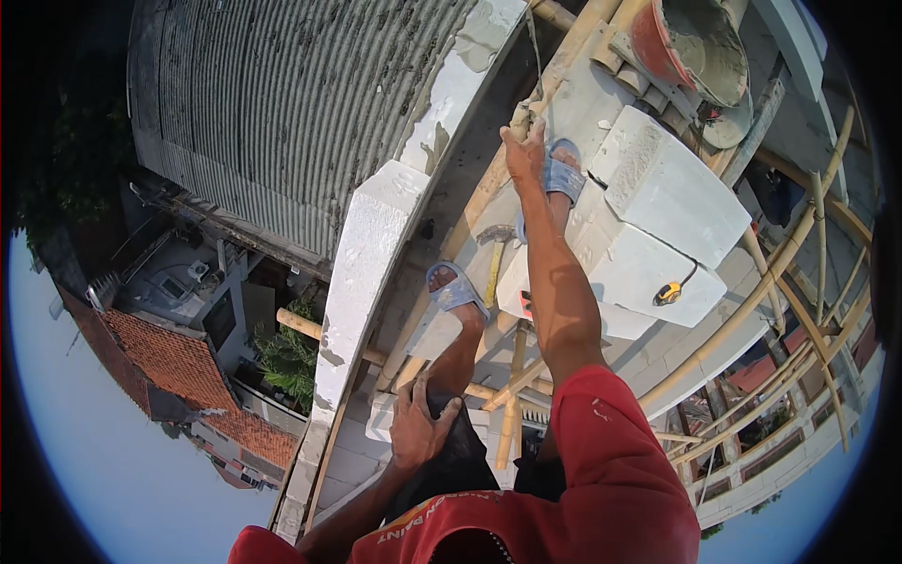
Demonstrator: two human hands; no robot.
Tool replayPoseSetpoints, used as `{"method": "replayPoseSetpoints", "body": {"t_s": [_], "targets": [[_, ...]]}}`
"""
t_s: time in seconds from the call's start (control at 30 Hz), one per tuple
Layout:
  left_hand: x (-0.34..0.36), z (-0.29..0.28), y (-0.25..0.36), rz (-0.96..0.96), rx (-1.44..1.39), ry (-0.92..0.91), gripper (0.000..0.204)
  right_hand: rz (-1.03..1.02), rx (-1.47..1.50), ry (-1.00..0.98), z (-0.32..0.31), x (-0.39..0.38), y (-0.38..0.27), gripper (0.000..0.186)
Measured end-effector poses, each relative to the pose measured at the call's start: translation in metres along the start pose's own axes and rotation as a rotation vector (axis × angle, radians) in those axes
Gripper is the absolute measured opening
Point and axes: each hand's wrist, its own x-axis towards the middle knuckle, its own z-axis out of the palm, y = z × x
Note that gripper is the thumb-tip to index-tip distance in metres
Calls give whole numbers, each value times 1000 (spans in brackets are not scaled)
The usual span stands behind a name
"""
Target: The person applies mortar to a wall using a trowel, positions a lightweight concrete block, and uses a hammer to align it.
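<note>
My right hand (526, 150) is stretched forward over the bamboo poles, closed around a mortar-smeared hand tool (539, 56). The tool's thin grey part points away from me; its exact kind is hard to make out. My left hand (423, 423) rests on my bent left knee, fingers spread, holding nothing. To the left runs a white block wall (376, 211) with grey mortar patches on its top. White lightweight blocks (672, 193) are stacked right of my right forearm. Between my sandalled feet lies a hammer-like tool with a yellow handle (493, 270).
A red bucket of grey mortar (658, 47) stands far right on planks. A yellow-black tape measure (667, 293) lies on the blocks. Bamboo scaffolding (742, 305) crosses the right side. Beyond the wall are a corrugated roof (291, 113) and, far below, tiled roofs (169, 352).
</note>
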Motion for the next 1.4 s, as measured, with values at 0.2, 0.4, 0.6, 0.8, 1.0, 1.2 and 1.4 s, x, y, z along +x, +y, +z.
{"method": "replayPoseSetpoints", "body": {"t_s": [0.2, 0.4, 0.6, 0.8, 1.0, 1.2, 1.4], "targets": [[7, 15, -25, 36, -29, 109, 75, -211, -232, 119, 69, 39, -6, 63], [6, 17, -23, -3, -71, 126, 75, -117, -426, 55, 104, -22, 25, 63], [-3, 18, -27, -21, -94, 111, 75, 23, -413, 33, 103, -108, 25, 67], [-9, 19, -18, -40, -63, 102, 75, -128, -299, 71, 65, -49, -14, 69], [0, 17, -1, -39, -62, 113, 72, -252, -464, 73, 59, 65, -35, 62], [5, 17, 9, -16, -48, 122, 72, -95, -545, 18, 88, 43, -2, 63], [-2, 18, 19, -37, -33, 68, 70, 246, -400, -6, 67, -36, -6, 77]]}}
